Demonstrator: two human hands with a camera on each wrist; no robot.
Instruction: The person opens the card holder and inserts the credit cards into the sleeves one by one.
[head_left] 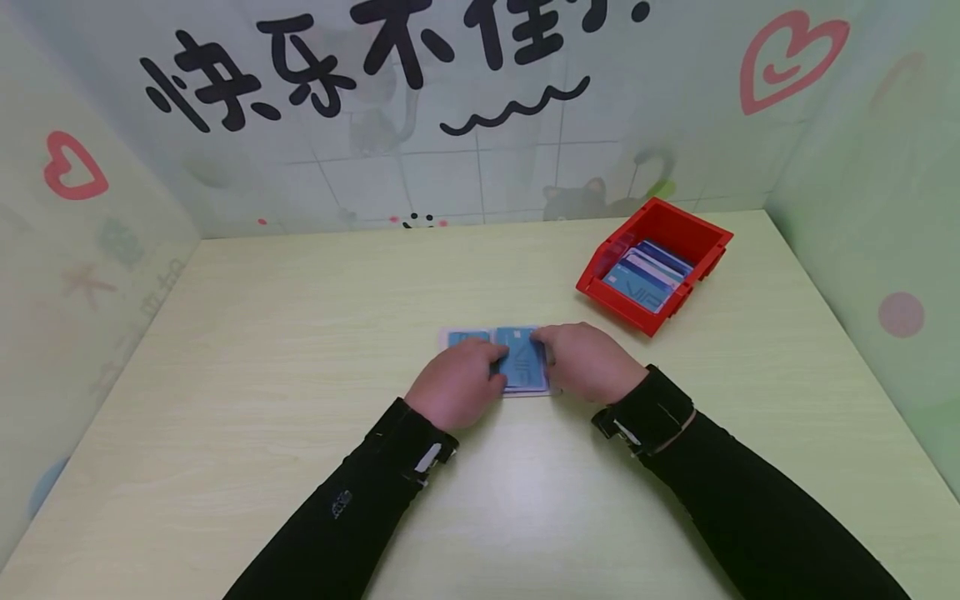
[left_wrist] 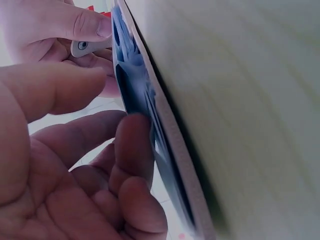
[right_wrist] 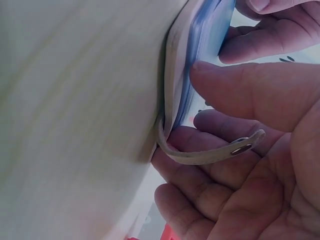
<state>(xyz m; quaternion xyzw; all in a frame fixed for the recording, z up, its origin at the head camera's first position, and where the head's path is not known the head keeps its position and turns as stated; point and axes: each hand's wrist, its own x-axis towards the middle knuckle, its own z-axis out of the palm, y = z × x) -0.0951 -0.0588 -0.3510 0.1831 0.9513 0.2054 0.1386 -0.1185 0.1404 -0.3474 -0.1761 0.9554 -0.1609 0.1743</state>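
An opened card holder [head_left: 527, 395] with a pale cover lies on the table, a blue card [head_left: 519, 354] showing in its right half. My left hand [head_left: 456, 379] is over the middle of it; the left wrist view has bent fingertips against its clear sleeves [left_wrist: 134, 80], thumb apart from them. At the right edge, my right hand [head_left: 591, 360] pinches the holder, thumb on the sleeve edges and fingers by the cover. A strap with a metal snap [right_wrist: 200, 156] sticks out from the cover across the right fingers. Part of the holder's left half is hidden under my left hand.
A red bin [head_left: 618, 312] stands beyond my right hand, with several cards [head_left: 641, 285] in it, the front one blue. Printed wall panels [head_left: 480, 179] rise at the back and both sides of the pale wooden table [head_left: 262, 358].
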